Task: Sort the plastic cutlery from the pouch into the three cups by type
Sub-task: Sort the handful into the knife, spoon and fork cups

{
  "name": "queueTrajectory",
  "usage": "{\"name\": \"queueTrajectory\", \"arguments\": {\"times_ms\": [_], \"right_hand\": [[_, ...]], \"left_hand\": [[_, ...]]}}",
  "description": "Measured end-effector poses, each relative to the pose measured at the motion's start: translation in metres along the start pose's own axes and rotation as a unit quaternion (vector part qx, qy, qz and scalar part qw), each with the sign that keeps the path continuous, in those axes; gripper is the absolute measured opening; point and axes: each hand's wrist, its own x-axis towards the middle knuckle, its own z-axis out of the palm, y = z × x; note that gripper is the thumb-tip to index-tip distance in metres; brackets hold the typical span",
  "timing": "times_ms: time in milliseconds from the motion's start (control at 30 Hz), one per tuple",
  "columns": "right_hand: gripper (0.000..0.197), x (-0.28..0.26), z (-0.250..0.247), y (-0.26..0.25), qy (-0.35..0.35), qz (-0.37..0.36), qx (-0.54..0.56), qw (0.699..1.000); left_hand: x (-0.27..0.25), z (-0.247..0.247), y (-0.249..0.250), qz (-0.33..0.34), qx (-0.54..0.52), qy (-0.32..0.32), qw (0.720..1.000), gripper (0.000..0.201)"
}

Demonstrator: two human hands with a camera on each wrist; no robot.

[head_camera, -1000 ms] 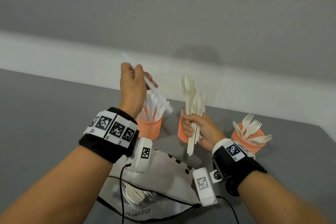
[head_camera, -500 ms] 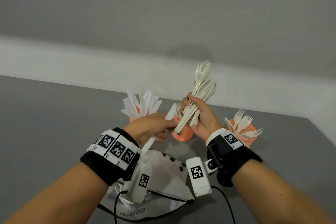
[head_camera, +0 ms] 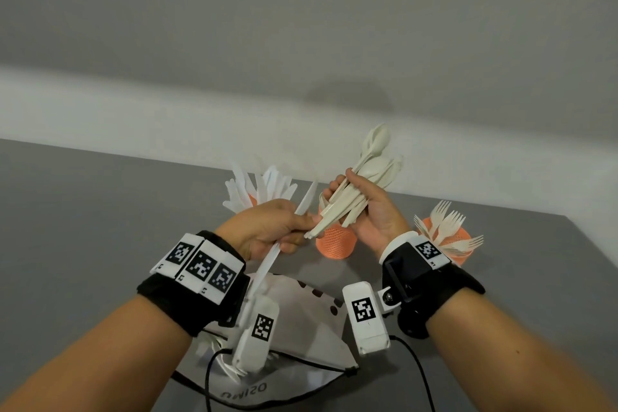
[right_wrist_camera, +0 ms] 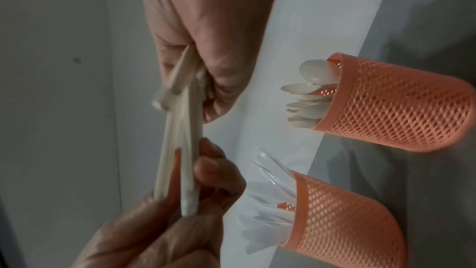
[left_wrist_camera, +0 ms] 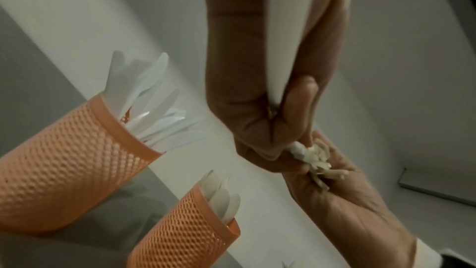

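Note:
My left hand (head_camera: 267, 227) grips a white plastic knife (head_camera: 287, 237), its blade pointing up and to the right. My right hand (head_camera: 364, 207) holds a bundle of cream spoons (head_camera: 364, 177) above the middle orange mesh cup (head_camera: 336, 241). The left thumb and fingertips touch the handle ends of that bundle (right_wrist_camera: 180, 170). The left cup (left_wrist_camera: 69, 166) holds knives, the middle cup (left_wrist_camera: 185, 231) spoons, the right cup (head_camera: 448, 241) forks. The white pouch (head_camera: 301, 328) lies under my wrists.
The grey table (head_camera: 83, 227) runs to a white wall at the back. Its right edge (head_camera: 595, 244) passes close to the fork cup. More white cutlery (head_camera: 214, 348) pokes out of the pouch on the left. Black camera cables trail over the pouch.
My left hand came down from above the knife cup with the knife and met the spoon bundle. My right hand lifted and tilted the spoons to the right.

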Motion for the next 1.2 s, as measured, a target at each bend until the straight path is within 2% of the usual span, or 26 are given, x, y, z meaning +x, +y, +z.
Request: {"name": "queueTrajectory", "arguments": {"times_ms": [33, 133, 267, 367, 467, 533, 567, 633, 700, 800, 933, 1100, 1200], "right_hand": [[0.008, -0.001, 0.002, -0.001, 0.011, -0.010, -0.002, 1.000], [0.021, 0.000, 0.004, -0.001, 0.040, -0.026, 0.010, 0.999], [0.013, 0.005, 0.005, 0.005, 0.061, -0.015, 0.019, 0.998], [0.006, 0.006, 0.007, 0.004, 0.046, -0.040, -0.026, 0.998], [0.011, 0.006, 0.006, 0.002, 0.033, -0.089, -0.077, 0.992], [0.016, 0.006, 0.004, 0.003, 0.029, -0.109, -0.111, 0.987], [0.017, 0.006, 0.003, 0.005, 0.028, -0.112, -0.134, 0.984], [0.022, 0.006, 0.002, 0.011, 0.019, -0.122, -0.197, 0.973], [0.030, 0.004, 0.003, 0.017, 0.002, -0.131, -0.269, 0.954], [0.035, -0.001, 0.006, 0.022, -0.019, -0.142, -0.346, 0.927], [0.031, -0.004, 0.005, 0.026, -0.005, -0.165, -0.415, 0.895], [0.039, -0.001, 0.000, 0.032, 0.036, -0.210, -0.462, 0.861], [0.036, -0.002, -0.002, 0.032, 0.033, -0.219, -0.490, 0.843]], "left_hand": [[0.000, -0.002, -0.001, 0.007, 0.010, 0.005, 1.000, 0.026], [-0.002, -0.003, -0.002, 0.022, 0.043, 0.010, 0.999, 0.033], [-0.001, 0.007, -0.003, 0.048, 0.109, 0.017, 0.993, 0.037], [0.003, 0.011, -0.005, 0.060, 0.141, 0.054, 0.987, 0.034], [0.008, 0.009, -0.007, 0.105, 0.228, 0.168, 0.953, 0.026], [0.011, 0.006, -0.004, 0.170, 0.249, 0.267, 0.915, 0.021], [0.011, 0.006, 0.000, 0.217, 0.247, 0.294, 0.898, 0.019], [0.007, 0.012, 0.011, 0.301, 0.232, 0.303, 0.874, 0.011], [0.008, 0.020, 0.021, 0.339, 0.218, 0.295, 0.866, 0.007], [0.013, 0.026, 0.028, 0.349, 0.211, 0.303, 0.861, 0.005], [0.021, 0.022, 0.026, 0.333, 0.234, 0.355, 0.841, 0.006], [0.024, 0.018, 0.024, 0.296, 0.196, 0.354, 0.865, 0.016], [0.025, 0.014, 0.024, 0.297, 0.214, 0.358, 0.859, 0.016]]}}
